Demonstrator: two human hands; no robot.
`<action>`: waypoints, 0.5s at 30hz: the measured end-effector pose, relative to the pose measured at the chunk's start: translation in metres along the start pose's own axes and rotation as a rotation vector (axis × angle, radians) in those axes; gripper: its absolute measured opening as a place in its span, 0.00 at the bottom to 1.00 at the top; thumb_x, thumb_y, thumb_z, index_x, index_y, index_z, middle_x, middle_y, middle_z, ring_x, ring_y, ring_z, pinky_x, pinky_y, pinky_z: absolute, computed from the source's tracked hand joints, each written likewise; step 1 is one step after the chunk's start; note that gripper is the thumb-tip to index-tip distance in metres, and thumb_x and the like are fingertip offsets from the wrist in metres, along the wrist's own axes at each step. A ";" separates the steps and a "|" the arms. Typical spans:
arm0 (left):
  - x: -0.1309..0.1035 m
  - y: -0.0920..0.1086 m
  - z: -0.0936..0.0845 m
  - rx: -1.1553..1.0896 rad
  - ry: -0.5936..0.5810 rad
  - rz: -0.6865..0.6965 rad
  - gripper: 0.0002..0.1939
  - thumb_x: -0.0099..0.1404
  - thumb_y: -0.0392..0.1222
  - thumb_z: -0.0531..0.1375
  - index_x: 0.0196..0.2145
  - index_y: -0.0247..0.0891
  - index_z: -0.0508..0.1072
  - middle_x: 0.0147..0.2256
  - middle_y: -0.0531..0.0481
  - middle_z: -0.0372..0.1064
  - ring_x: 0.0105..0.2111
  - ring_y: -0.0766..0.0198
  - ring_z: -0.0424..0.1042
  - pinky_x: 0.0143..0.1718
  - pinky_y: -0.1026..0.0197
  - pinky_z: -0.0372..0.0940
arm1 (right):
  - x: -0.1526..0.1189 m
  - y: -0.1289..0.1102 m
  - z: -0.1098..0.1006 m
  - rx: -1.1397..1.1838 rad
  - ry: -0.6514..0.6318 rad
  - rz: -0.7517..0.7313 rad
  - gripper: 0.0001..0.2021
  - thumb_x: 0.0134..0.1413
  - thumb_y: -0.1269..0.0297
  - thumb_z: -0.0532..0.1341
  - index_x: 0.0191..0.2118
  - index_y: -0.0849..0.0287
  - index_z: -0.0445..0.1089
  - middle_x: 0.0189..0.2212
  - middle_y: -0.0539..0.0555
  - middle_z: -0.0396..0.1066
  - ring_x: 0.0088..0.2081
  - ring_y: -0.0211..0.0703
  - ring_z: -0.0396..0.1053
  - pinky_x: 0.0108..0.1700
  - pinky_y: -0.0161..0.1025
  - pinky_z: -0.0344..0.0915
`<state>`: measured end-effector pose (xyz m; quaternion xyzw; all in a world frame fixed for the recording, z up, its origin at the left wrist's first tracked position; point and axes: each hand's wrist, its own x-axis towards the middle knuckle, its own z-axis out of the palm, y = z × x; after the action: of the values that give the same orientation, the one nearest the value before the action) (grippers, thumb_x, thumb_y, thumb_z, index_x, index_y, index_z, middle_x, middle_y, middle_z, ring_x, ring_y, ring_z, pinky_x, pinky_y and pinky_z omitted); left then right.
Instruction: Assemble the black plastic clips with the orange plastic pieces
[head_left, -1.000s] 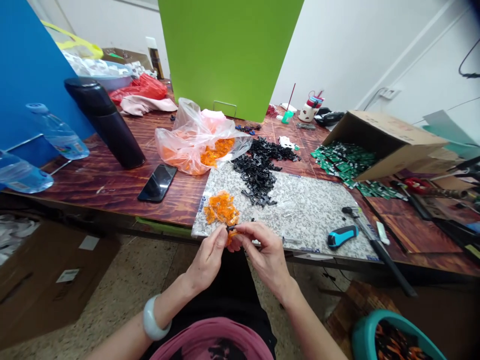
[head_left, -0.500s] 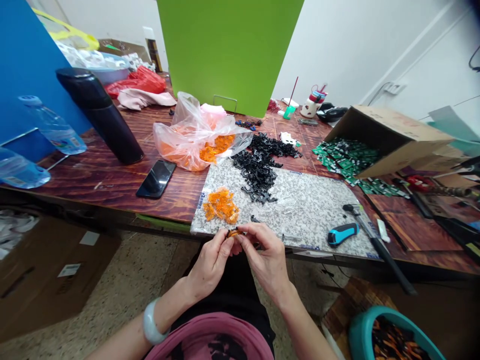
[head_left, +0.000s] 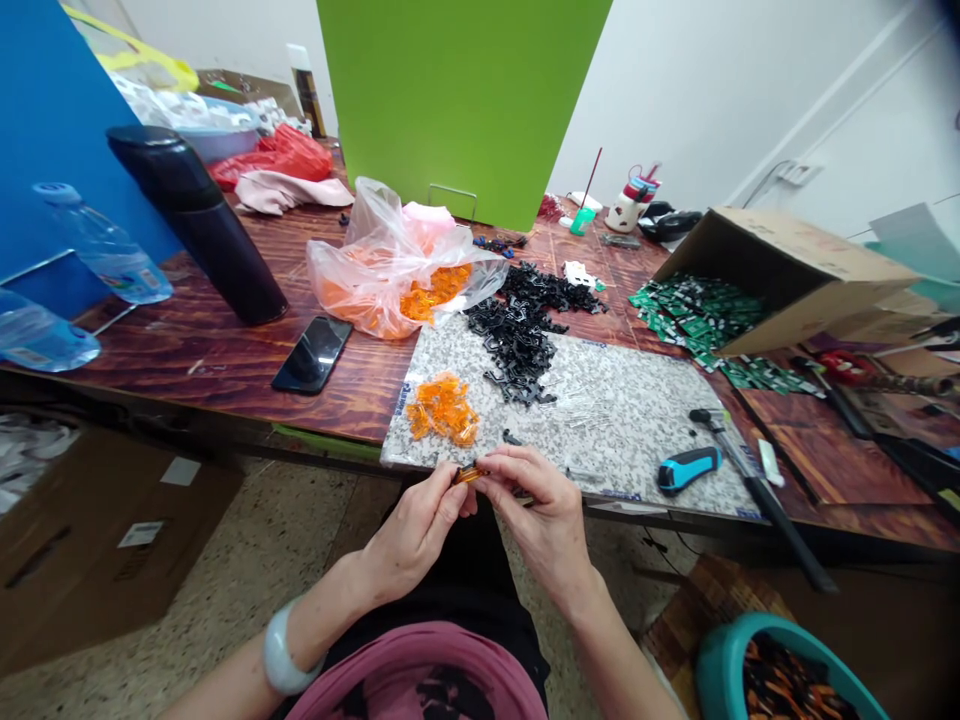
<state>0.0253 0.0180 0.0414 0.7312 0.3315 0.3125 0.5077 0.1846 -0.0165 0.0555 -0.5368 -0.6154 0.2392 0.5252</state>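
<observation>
Looks like a small assembly workshop, with heaped orange parts (head_left: 442,410) and black parts (head_left: 521,345), a carton (head_left: 821,255) of green boards (head_left: 697,312) and a hammer (head_left: 765,500) on the table (head_left: 229,375).

The person's left forearm (head_left: 337,600) and right forearm (head_left: 626,645) rise from the lower edge of the view and converge, the left slanting at the flatter angle. The left hand (head_left: 409,528) pinches between thumb and fingers (head_left: 435,488); the right hand (head_left: 549,512) pinches too, knuckles bent, the fingertips (head_left: 484,463) of both hands just beside each other
</observation>
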 end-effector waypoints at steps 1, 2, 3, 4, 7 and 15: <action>0.000 0.000 0.000 0.005 -0.012 -0.005 0.11 0.70 0.41 0.45 0.32 0.41 0.64 0.28 0.52 0.65 0.28 0.63 0.65 0.32 0.63 0.60 | 0.000 0.000 -0.001 0.011 -0.007 0.018 0.09 0.52 0.71 0.63 0.39 0.52 0.75 0.38 0.53 0.72 0.35 0.39 0.71 0.33 0.35 0.70; 0.000 0.000 -0.001 0.009 -0.024 -0.009 0.11 0.70 0.41 0.45 0.32 0.40 0.63 0.28 0.52 0.64 0.28 0.64 0.64 0.32 0.63 0.59 | 0.000 0.001 -0.001 0.024 -0.014 0.040 0.09 0.52 0.71 0.64 0.39 0.52 0.75 0.38 0.53 0.71 0.33 0.39 0.71 0.33 0.34 0.70; 0.000 0.000 -0.001 0.014 -0.036 -0.014 0.11 0.70 0.40 0.44 0.33 0.40 0.63 0.28 0.53 0.64 0.28 0.64 0.64 0.32 0.63 0.59 | 0.000 0.001 -0.002 0.039 -0.024 0.064 0.09 0.52 0.70 0.64 0.40 0.53 0.74 0.38 0.53 0.71 0.32 0.38 0.71 0.32 0.34 0.69; 0.000 0.000 -0.002 0.016 -0.049 -0.019 0.11 0.71 0.40 0.44 0.33 0.39 0.62 0.28 0.53 0.63 0.28 0.65 0.63 0.32 0.64 0.59 | 0.000 0.002 -0.003 0.056 -0.038 0.088 0.08 0.52 0.69 0.64 0.40 0.54 0.74 0.38 0.53 0.71 0.31 0.37 0.70 0.32 0.34 0.69; 0.000 0.001 -0.004 0.011 -0.089 -0.021 0.12 0.71 0.40 0.42 0.34 0.39 0.61 0.29 0.54 0.62 0.29 0.66 0.62 0.33 0.64 0.58 | 0.000 0.004 -0.006 0.118 -0.094 0.152 0.10 0.52 0.67 0.64 0.42 0.55 0.74 0.38 0.53 0.71 0.32 0.37 0.70 0.31 0.33 0.68; 0.000 0.006 -0.011 0.033 -0.239 0.021 0.12 0.72 0.38 0.42 0.34 0.38 0.60 0.30 0.54 0.60 0.30 0.67 0.61 0.35 0.65 0.58 | -0.005 0.006 -0.007 0.374 -0.213 0.356 0.09 0.52 0.62 0.64 0.40 0.56 0.74 0.35 0.51 0.73 0.35 0.39 0.71 0.35 0.33 0.67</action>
<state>0.0175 0.0223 0.0499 0.7748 0.2659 0.2228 0.5285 0.1928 -0.0215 0.0508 -0.5022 -0.5084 0.4920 0.4972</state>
